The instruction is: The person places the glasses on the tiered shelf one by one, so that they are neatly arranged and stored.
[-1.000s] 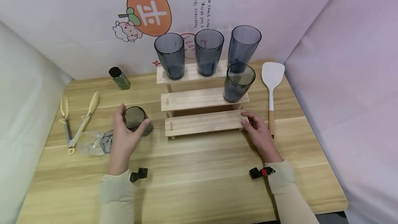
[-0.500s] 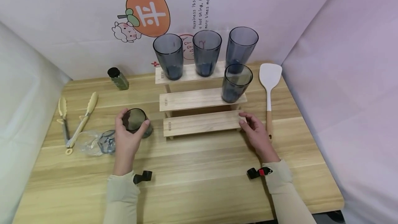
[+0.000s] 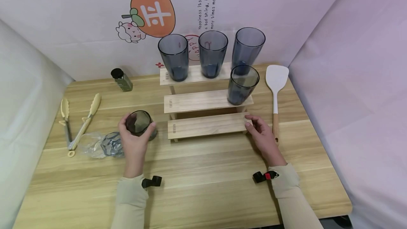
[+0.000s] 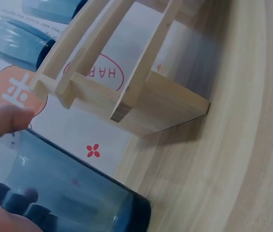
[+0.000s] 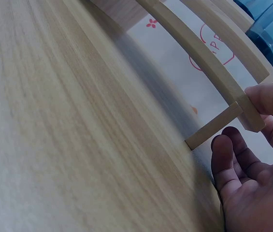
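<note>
My left hand [image 3: 135,147] grips a smoky blue drinking glass [image 3: 140,123] left of a three-step wooden shelf rack [image 3: 206,126]. In the left wrist view, the thumb is at the rim and the fingers show through the wall of the glass [image 4: 78,188]; its base is at or close to the tabletop, contact unclear. My right hand [image 3: 262,137] pinches the right end of the lowest step, as the right wrist view shows at the board's end [image 5: 250,113]. Three tall blue glasses [image 3: 212,54] stand upright on the top step. Another glass [image 3: 242,86] stands at the right of the middle step.
Left of the left hand lie clear crumpled plastic and a bluish, glass-like thing [image 3: 112,144], partly hidden. Tongs [image 3: 79,130] lie farther left. A black-capped spice jar [image 3: 122,80] is behind. Right of the rack lies a white spatula [image 3: 276,84] with a wooden handle.
My left wrist and forearm have swung right, with the hand still around the glass, uncovering more of the bluish thing. The right hand stays at the rack's end.
</note>
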`<state>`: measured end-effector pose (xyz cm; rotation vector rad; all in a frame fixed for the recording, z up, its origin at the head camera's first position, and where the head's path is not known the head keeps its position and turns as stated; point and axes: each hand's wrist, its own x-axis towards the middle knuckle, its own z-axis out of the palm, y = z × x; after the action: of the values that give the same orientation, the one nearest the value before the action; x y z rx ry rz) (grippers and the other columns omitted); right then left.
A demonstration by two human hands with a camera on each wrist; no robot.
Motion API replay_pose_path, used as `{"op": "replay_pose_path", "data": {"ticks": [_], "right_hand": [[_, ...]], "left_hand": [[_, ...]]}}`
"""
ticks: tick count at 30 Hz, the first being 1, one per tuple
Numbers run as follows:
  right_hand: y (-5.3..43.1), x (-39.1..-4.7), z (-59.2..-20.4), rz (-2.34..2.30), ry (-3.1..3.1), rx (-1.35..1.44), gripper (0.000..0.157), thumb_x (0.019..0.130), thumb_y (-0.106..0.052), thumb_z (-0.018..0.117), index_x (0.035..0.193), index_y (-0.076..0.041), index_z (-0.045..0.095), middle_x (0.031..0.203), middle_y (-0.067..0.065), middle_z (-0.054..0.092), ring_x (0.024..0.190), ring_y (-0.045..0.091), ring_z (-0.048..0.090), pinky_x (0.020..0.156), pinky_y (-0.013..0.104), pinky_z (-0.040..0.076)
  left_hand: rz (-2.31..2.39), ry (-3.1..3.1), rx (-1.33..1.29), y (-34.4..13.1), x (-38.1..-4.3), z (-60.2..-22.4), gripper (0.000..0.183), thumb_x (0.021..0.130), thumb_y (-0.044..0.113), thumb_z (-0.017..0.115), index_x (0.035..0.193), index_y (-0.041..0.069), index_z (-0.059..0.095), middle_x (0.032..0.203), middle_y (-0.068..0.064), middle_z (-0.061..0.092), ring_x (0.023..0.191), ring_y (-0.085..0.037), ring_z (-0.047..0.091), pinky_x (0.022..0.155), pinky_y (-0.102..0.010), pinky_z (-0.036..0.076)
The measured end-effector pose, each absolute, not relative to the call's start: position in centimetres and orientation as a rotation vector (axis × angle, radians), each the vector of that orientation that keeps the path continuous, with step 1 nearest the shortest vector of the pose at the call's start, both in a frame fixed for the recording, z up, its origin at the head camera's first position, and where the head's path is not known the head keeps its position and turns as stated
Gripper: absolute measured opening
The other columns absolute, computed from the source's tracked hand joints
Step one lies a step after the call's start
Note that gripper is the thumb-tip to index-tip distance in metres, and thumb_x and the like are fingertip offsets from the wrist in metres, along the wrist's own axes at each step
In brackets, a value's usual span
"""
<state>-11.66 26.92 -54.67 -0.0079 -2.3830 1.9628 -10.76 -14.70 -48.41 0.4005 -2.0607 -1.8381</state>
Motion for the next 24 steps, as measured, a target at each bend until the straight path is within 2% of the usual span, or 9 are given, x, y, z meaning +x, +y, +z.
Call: {"op": "replay_pose_path", "data": {"ticks": [6, 10, 16, 20, 24], "right_hand": [[26.9, -11.5, -54.5, 1.964, -2.38, -0.004, 0.038, 0.104, -0.025, 0.062, 0.136, -0.005, 0.06, 0.14, 0.011, 0.056, 0.116, 0.016, 0.052, 0.086, 0.021, 0.043], [27.0, -11.6, -54.5, 1.965, -2.374, 0.009, 0.038, 0.104, -0.024, 0.061, 0.136, -0.003, 0.06, 0.141, 0.012, 0.056, 0.115, 0.016, 0.052, 0.086, 0.021, 0.043], [27.1, -11.7, -54.7, 1.959, -2.367, 0.014, 0.038, 0.104, -0.023, 0.061, 0.137, -0.004, 0.06, 0.141, 0.013, 0.055, 0.12, 0.016, 0.05, 0.09, 0.019, 0.042], [27.1, -11.7, -54.8, 1.962, -2.359, 0.011, 0.037, 0.104, -0.023, 0.061, 0.136, -0.004, 0.06, 0.142, 0.011, 0.055, 0.126, 0.013, 0.048, 0.094, 0.018, 0.04], [27.0, -11.7, -54.8, 1.967, -2.351, 0.018, 0.036, 0.104, -0.023, 0.062, 0.135, -0.004, 0.061, 0.14, 0.011, 0.057, 0.12, 0.015, 0.051, 0.091, 0.02, 0.042]], "left_hand": [[-1.98, -2.063, 0.347, -15.3, -10.9, -47.1, 0.083, 0.078, 0.01, 0.09, 0.146, 0.012, 0.042, 0.141, -0.009, 0.049, 0.13, -0.024, 0.046, 0.106, -0.048, 0.037], [-2.043, -2.095, 0.246, -15.5, -10.8, -44.8, 0.08, 0.079, 0.006, 0.088, 0.145, 0.013, 0.042, 0.14, -0.009, 0.051, 0.129, -0.023, 0.046, 0.105, -0.043, 0.038], [-2.112, -2.035, -0.076, -14.3, -12.0, -40.3, 0.076, 0.077, -0.006, 0.085, 0.141, 0.01, 0.046, 0.138, -0.015, 0.054, 0.126, -0.03, 0.048, 0.1, -0.033, 0.042], [-2.153, -2.006, -0.208, -12.4, -13.4, -38.2, 0.078, 0.074, -0.01, 0.086, 0.139, 0.009, 0.048, 0.136, -0.016, 0.055, 0.125, -0.031, 0.049, 0.098, -0.033, 0.045], [-2.222, -1.98, -0.215, -10.3, -15.2, -37.6, 0.076, 0.074, -0.011, 0.085, 0.138, 0.007, 0.047, 0.135, -0.016, 0.055, 0.126, -0.032, 0.049, 0.098, -0.032, 0.045]]}}
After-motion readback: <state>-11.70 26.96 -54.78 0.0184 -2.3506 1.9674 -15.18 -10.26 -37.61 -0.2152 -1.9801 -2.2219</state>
